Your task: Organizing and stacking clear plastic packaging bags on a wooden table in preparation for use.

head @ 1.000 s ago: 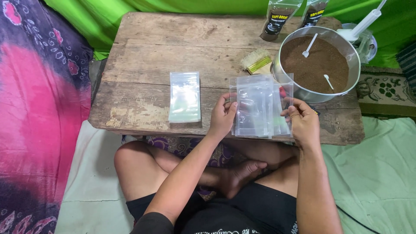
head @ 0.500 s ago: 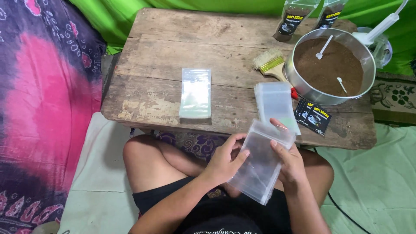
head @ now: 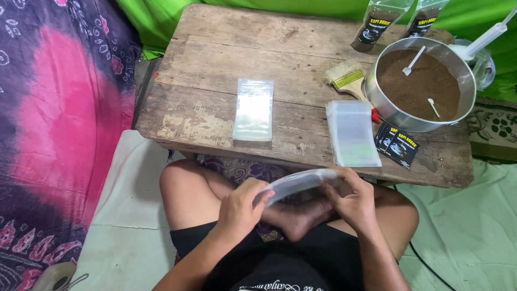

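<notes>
- Clear plastic pouch: we held it edge-on over our crossed legs, below the near edge of the wooden table, well apart from the pan.
- Left hand: its fingers were curled closed on the pouch's left end.
- Right hand: its fingers were closed over the right end, so both hands gripped the one pouch.
- Progress, as we judged it: the pouch in hand looked empty and flat; two filled dark packets stood upright at the table's far edge, so some packing seemed done, and filling of this pouch was not yet begun.
- Stack of clear pouches: it lay flat at mid-table, rectangular and glossy.
- Second stack of clear pouches: it lay near the table's front edge, just beside the pan.
- Black labels: small dark cards with pale print lay fanned just right of the second stack.
- Round metal pan: it held brown powder with two white spoons in it.
- Brush: pale bristles and a yellow-green ferrule lay touching the pan's left side.
</notes>
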